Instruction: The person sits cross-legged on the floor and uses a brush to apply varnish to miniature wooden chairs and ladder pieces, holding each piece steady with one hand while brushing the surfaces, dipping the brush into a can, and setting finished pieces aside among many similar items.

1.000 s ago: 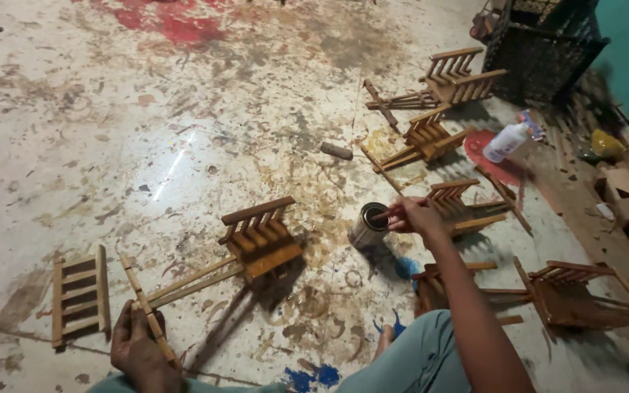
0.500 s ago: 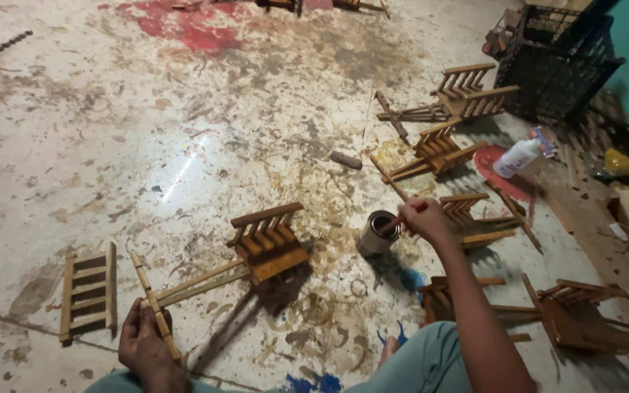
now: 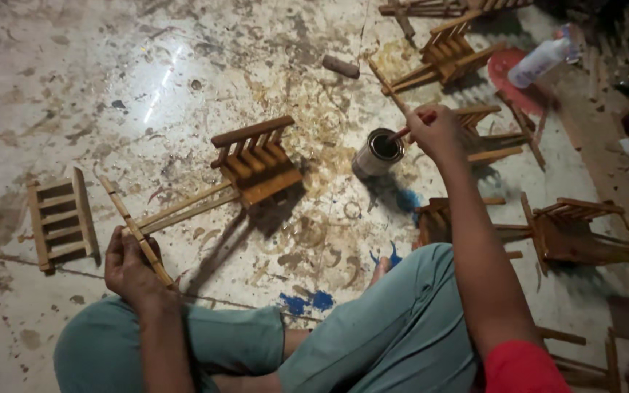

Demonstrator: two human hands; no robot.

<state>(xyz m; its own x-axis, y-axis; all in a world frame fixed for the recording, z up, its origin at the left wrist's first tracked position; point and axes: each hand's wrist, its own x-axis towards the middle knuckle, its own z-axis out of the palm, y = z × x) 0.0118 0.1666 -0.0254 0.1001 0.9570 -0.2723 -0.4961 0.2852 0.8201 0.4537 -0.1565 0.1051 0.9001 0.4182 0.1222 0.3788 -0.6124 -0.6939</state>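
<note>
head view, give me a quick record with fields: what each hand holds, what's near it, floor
left hand: grips the long handle end of a wooden frame lying on the floor
right hand: holds a thin brush, tip in the open tin
beside left hand: flat slatted panel
past right hand: more wooden frames, white bottle on a red lid
floor: pale, stained, blue paint spots
person: seated, green trousers
</note>
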